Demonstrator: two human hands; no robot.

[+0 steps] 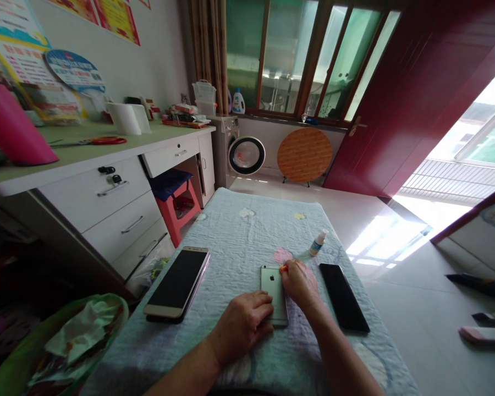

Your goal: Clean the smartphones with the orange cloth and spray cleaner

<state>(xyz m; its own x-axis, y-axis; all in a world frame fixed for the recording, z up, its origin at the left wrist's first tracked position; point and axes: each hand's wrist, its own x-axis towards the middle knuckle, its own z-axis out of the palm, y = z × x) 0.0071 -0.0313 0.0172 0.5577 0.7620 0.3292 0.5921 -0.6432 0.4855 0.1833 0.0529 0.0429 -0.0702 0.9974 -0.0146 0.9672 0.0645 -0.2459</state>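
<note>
A silver smartphone [274,294] lies back up on the cloth-covered table, its Apple logo showing. My left hand [247,319] holds it at the lower left side, fingers over the back and thumb near the bottom edge. At the phone's upper right corner, my right hand [300,283] is closed in a pinch on a small orange thing [283,269]. Most of that orange thing is hidden by the fingers, so its kind cannot be told. Right of this hand lies a black phone [344,297]. A small spray bottle [318,242] stands beyond it.
Stacked phones [179,283] lie on the left of the blue quilted cloth [239,231]. A green basket [121,313] with crumpled tissue is at lower left. Past it stand a white desk [119,203] with red-handled scissors [107,141] and a red stool [177,209].
</note>
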